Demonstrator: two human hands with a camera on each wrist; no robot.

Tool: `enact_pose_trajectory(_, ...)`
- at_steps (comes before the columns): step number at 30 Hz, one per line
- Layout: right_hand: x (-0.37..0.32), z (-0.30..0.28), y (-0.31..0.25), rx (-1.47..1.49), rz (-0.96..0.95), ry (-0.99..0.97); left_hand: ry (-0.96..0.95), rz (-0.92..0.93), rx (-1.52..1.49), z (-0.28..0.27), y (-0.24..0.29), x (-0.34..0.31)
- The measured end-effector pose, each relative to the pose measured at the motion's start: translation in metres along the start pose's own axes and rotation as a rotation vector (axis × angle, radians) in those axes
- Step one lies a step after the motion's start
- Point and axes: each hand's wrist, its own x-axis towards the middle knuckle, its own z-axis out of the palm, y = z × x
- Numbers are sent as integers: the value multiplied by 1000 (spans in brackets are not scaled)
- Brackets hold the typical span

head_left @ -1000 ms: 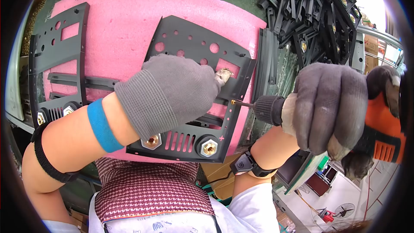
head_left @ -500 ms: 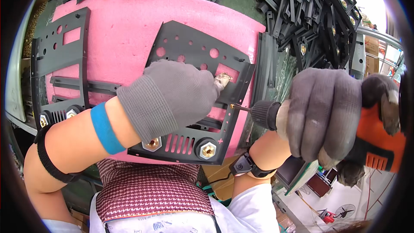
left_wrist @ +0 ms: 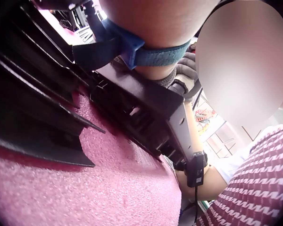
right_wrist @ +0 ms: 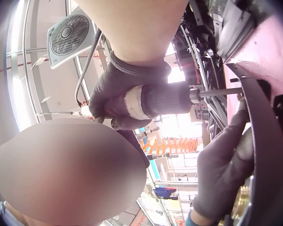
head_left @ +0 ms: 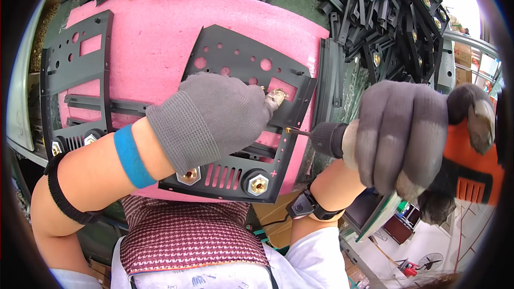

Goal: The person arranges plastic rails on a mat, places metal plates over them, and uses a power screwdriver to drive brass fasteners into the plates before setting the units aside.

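Head view: the black panel lies flat on the pink foam pad, toward the pad's right edge. The left hand sits on it with fingers curled down at the rectangular cutout, gripping it in place. The right hand is off the pad's right edge, clenched round an orange power screwdriver. The screwdriver's bit meets a brass screw in the panel's side rail.

I judge the panel stiff, thin and light, with hard edges. It is likely to skate on the foam, so it is best held by a cutout bar.

Left wrist view: I see foam and the panel's underside, but the fingers are hidden.

Right wrist view: the right hand is wrapped round the tool's barrel and the left fingers are hooked on the panel's rim.
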Motion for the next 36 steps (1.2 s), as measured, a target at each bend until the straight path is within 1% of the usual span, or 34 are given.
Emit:
enact_pose_trajectory(7, 8, 7, -7, -56, 128, 12, 4, -1, -10, 0, 0, 0)
enact_pose_trajectory(12, 14, 12, -15, -104, 231, 19, -44, -33, 3, -2, 3, 3)
enact_pose_trajectory(25, 4, 4, -11, -170, 105, -48, -33, -19, -10, -2, 2, 2)
enact_pose_trajectory(27, 3, -1, -10, -67, 106, -85, -34, -7, 4, -2, 2, 2)
enact_pose_trajectory(28, 8, 2, -11, -66, 106, -88, -33, -10, 6, -2, 2, 2)
enact_pose_trajectory(30, 20, 13, -17, -200, 287, -88, -29, -28, -32, -3, 2, 2)
enact_pose_trajectory(31, 13, 11, -16, -201, 286, -91, -27, -29, -30, -4, 2, 3)
enact_pose_trajectory(33, -2, 8, -13, -130, 116, -37, -45, -37, -45, -6, 3, 3)
enact_pose_trajectory(34, -1, 3, -15, -127, 141, -104, -42, -39, -43, -6, 2, 2)
enact_pose_trajectory(35, -2, 4, -17, -128, 141, -108, -27, -32, -46, -5, 2, 2)
enact_pose_trajectory(36, 1, 8, -16, -135, 161, -72, -11, -24, -50, -4, 1, 1)
